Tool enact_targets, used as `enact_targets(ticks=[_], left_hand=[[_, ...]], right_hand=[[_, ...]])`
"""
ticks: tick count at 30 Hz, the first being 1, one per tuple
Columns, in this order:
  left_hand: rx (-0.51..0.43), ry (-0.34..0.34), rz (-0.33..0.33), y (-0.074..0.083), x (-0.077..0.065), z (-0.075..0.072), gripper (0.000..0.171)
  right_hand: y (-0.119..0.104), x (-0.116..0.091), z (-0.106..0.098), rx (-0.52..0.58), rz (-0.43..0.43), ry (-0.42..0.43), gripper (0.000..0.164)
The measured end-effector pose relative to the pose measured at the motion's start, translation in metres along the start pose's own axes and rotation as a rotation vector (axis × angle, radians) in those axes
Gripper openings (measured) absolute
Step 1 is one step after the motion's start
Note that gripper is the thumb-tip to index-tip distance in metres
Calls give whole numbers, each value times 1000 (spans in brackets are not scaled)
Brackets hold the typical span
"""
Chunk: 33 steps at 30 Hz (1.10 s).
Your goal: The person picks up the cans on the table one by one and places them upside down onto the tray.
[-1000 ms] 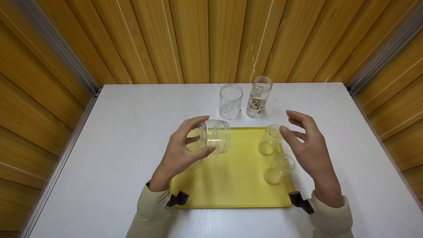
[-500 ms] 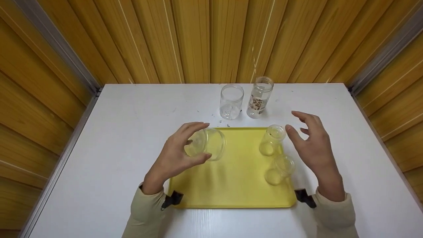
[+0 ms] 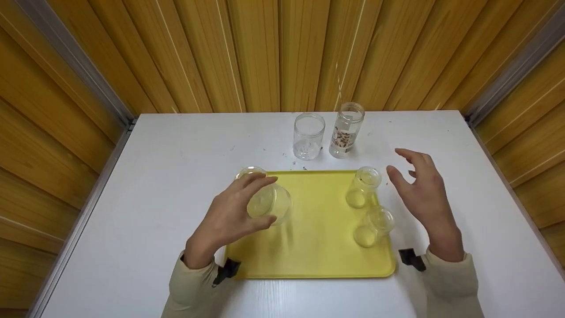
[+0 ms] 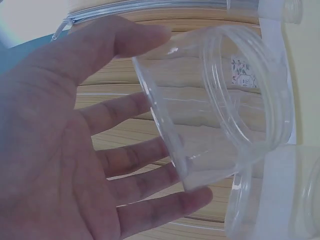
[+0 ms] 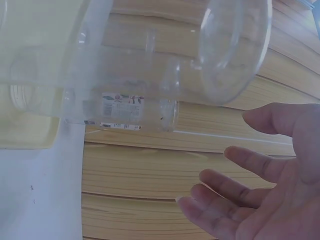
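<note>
My left hand (image 3: 236, 210) grips a clear jar (image 3: 282, 205) near its base, thumb on one side and fingers on the other. Its threaded mouth faces down toward the yellow tray (image 3: 318, 260), seen over the tray's left half. Partly hidden behind that hand is another clear jar (image 3: 251, 169) at the tray's back left corner. My right hand (image 3: 421, 190) hovers past the tray's right edge, fingers loosely bent and holding nothing. Nearest to it are two clear jars on the tray's right side, a rear one (image 3: 363, 190) and a front one (image 3: 373, 226).
Behind the tray, a wide clear jar (image 3: 308, 137) and a taller bottle (image 3: 346, 130) with a brown-patterned label stand on the white table (image 3: 198, 141). Small dark specks lie near them. Wood-look panels (image 3: 256, 53) wall in the back and both sides.
My left hand has come left and nearer with the jar, turning its mouth downward. The jar behind that hand has come into sight. My right hand has drifted right, away from the jars.
</note>
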<state>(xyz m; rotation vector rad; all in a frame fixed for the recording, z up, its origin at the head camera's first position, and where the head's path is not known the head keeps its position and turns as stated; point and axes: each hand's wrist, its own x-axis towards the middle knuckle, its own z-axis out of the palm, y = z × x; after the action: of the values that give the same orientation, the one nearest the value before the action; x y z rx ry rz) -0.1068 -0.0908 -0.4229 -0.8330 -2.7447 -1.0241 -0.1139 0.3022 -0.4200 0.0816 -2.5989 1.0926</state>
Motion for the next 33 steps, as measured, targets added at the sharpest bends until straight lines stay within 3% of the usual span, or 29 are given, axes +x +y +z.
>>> enact_targets(ticks=[7,13,22,33], left_hand=[[26,-33,-14,4,-5,-5,76],[33,-74,-7,6,-9,-8,72],[31,-174,-62,10,-12,-10,69],[96,-178,-93,12,-16,-7,69]], right_hand=[[10,5,1,-12,7,-16,49],[20,8,4,-52,54,-81,51],[33,12,10,-70,100,-147,54],[47,17,23,-152,115,-199,53]])
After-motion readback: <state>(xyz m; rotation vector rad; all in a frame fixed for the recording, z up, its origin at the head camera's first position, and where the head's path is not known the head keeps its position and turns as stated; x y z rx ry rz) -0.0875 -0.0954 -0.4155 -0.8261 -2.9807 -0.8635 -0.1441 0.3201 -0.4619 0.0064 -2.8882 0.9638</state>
